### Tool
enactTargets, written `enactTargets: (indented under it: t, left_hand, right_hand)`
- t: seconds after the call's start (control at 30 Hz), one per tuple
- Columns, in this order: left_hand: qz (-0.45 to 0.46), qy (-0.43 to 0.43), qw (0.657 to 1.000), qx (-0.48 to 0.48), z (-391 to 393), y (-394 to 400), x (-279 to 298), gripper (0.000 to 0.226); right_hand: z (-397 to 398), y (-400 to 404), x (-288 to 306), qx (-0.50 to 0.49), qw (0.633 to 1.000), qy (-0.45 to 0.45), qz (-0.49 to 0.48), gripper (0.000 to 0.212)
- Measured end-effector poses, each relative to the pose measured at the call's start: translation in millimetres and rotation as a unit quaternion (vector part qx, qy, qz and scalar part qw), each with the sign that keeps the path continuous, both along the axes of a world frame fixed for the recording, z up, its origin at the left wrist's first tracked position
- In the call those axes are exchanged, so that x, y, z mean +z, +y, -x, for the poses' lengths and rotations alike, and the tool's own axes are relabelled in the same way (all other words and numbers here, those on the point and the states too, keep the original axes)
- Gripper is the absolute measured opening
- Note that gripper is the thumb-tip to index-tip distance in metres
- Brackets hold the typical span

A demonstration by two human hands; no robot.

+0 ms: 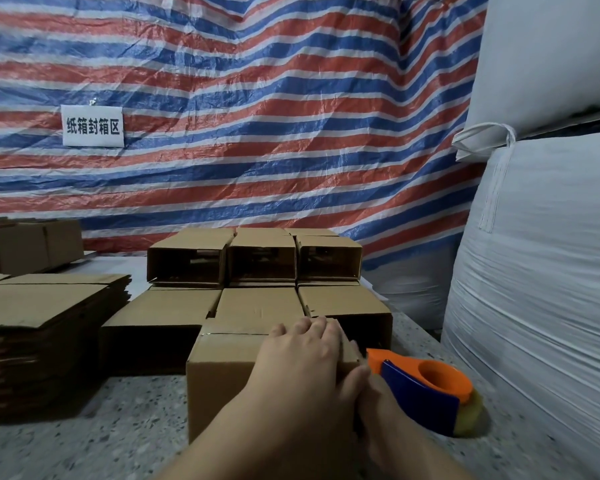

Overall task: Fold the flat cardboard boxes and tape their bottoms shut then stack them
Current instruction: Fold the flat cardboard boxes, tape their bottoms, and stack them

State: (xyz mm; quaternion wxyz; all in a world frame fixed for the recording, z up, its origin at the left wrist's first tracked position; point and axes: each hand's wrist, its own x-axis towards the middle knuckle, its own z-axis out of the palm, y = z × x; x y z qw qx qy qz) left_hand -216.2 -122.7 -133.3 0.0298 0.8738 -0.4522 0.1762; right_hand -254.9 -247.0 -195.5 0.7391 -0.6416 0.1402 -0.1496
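Note:
A folded cardboard box (222, 375) stands on the speckled table (118, 427) right in front of me, a seam of clear tape along its top. My left hand (305, 355) lies flat on the top of the box with fingers straight, the thumb down its right side. My right hand (381, 414), mostly hidden behind the left forearm, holds an orange and blue tape dispenser (430, 389) against the box's right side. Behind stand several folded boxes (260, 306) on their sides in two tiers, open ends facing me.
A tall pile of flat cardboard blanks (42, 306) lies at the left, with another bundle (25, 247) behind it. Large white sacks (541, 271) crowd the table's right edge. A striped tarp (257, 116) with a white sign (92, 126) hangs behind.

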Motion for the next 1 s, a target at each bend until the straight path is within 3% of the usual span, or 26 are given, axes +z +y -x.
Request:
enactTargets:
  t: [0.1,0.2,0.47,0.6,0.7,0.8,0.87,1.0]
  left_hand:
    - [0.007,0.004,1.000,-0.011,-1,0,0,0.079]
    - [0.043,0.009,0.999,-0.031,-1,2,0,0.083]
    - [0.126,0.050,0.990,-0.039,-1,6,5,0.060]
    - [0.218,-0.001,0.975,-0.044,-4,36,2,0.064]
    - [0.399,0.046,0.916,0.008,-11,70,-12,0.073]
    - [0.476,0.197,0.853,0.082,-17,95,-30,0.087]
    - [0.483,0.303,0.817,0.086,-17,97,-39,0.075]
    - [0.558,0.347,0.749,0.080,-31,96,-28,0.045]
  right_hand:
    - [3,-1,11,0.031,0.993,-0.110,0.038,0.055]
    - [5,5,16,0.051,0.989,-0.132,0.044,0.063]
    - [9,9,15,0.050,0.988,-0.112,0.091,0.083]
    - [15,8,20,0.012,0.990,-0.078,0.119,0.091]
    - [20,4,11,0.005,0.981,-0.063,0.183,0.082]
    - [22,5,0,0.002,0.971,-0.061,0.233,0.062]
    - [23,13,0,-0.019,0.966,-0.055,0.251,0.053]
    - [18,24,27,-0.087,0.964,-0.021,0.250,0.068]
